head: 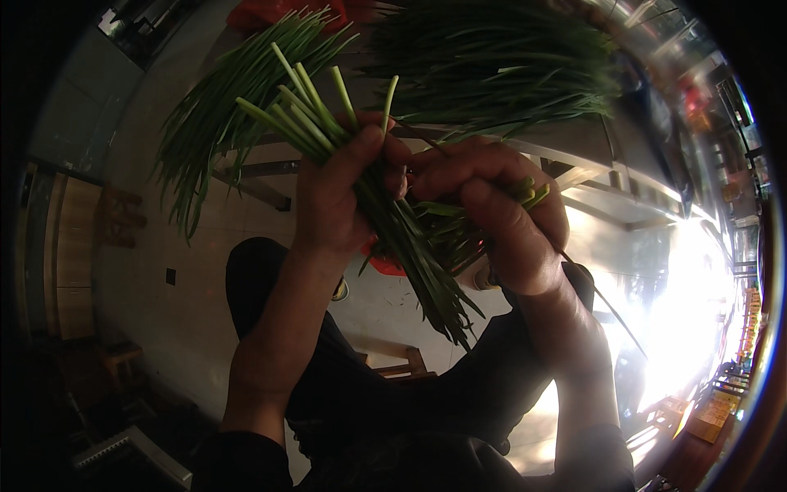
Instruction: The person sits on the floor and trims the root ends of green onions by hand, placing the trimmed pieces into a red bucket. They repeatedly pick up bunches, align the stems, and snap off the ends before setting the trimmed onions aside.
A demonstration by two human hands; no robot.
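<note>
A bunch of garlic chives (399, 215) is gripped in my left hand (338, 184). Its pale stem ends fan out to the upper left, and its green leaves hang down to the lower right. My right hand (498, 197) is close beside it, fingers curled around a few chive stalks (533, 194) whose light ends poke out by the thumb. One long thin blade (605, 298) trails from this hand to the lower right. The fingertips of both hands come close together at the bunch; whether they touch is hard to tell.
Beyond my hands, a large pile of chives (492, 61) and a smaller heap (246, 104) lie on a table (578, 150). A red plastic bag (283, 15) is behind the smaller heap. Below my hands, more red plastic (387, 265) shows between my knees. Wooden stools (120, 215) stand at left.
</note>
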